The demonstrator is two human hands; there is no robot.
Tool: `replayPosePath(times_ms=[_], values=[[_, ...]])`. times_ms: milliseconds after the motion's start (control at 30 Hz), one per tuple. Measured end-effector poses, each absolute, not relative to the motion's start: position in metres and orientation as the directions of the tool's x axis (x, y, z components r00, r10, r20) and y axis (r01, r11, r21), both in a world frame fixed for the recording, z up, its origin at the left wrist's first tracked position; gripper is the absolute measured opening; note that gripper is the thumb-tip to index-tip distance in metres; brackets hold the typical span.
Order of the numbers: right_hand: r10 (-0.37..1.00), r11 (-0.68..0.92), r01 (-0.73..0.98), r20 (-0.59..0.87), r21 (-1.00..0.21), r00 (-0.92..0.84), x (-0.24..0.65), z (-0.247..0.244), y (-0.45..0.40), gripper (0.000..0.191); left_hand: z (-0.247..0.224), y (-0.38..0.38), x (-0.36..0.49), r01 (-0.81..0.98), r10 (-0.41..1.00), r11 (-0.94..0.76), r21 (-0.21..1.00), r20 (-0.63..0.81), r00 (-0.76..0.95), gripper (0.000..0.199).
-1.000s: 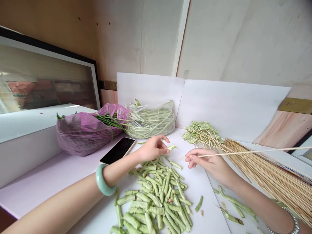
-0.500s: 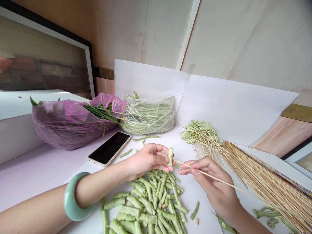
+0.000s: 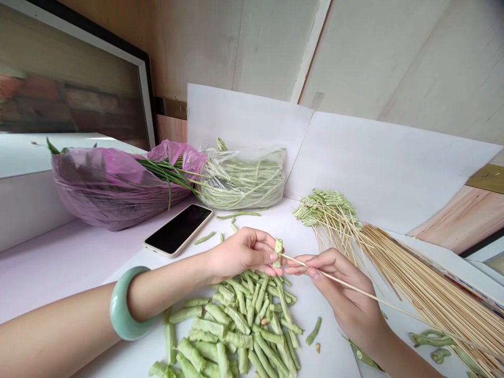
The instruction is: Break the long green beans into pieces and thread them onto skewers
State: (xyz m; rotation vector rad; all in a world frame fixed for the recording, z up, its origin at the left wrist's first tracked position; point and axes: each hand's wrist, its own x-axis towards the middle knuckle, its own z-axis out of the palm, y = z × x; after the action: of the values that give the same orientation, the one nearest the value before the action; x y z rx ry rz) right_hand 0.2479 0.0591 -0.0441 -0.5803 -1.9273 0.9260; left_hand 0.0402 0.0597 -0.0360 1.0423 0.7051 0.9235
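The left hand (image 3: 242, 254) pinches a short piece of green bean (image 3: 279, 252) upright between thumb and curled fingers, just above a heap of cut beans (image 3: 240, 325) on white paper (image 3: 334, 341). The right hand (image 3: 338, 283) grips a thin bamboo skewer (image 3: 294, 260) closely between thumb and forefinger; its tip seems to meet the bean, though the fingers partly hide the contact.
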Motion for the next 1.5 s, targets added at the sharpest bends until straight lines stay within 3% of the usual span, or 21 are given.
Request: replayPosePath(times_ms=[333, 967, 1500], values=[[0.571, 0.787, 0.176, 0.592, -0.591, -0.569, 0.2514, -0.0419, 0.0533, 0.017, -0.0443, 0.0622, 0.0413, -0.339, 0.93, 0.13, 0.932, 0.004, 0.367, 0.032], [0.511, 0.84, 0.157, 0.658, -0.52, -0.553, 0.2517, -0.045, 0.0514, 0.02, -0.0419, 0.0618, 0.0417, -0.386, 0.928, 0.066, 0.92, 0.086, 0.363, 0.023], [0.457, 0.886, 0.227, 0.685, -0.404, -0.567, 0.2498, -0.0433, 0.0507, 0.022, -0.0393, 0.0579, 0.0434, -0.294, 0.935, -0.031, 0.955, 0.132, 0.33, 0.027]])
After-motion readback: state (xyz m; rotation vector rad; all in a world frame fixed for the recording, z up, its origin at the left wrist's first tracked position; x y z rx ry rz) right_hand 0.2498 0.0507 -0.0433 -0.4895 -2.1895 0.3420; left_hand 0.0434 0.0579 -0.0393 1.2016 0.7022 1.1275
